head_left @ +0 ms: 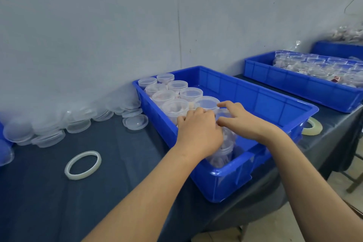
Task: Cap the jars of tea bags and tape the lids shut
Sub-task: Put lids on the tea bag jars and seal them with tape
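Dark blue cloth covers the table (59, 192), which stands against a pale wall. At its front edge sits a blue bin (231, 179) with capped jars (177, 85) lined up along its far left side. Both hands are inside the bin. The left hand (198, 133) curls its fingers around a clear jar (224, 153) of tea bags at the bin's near end. The right hand (240, 118) pinches at the jar's top. Loose lids (135, 122) lie piled near the table's back edge. One tape roll (83, 165) lies left of the bin, another tape ring (312, 126) right of it.
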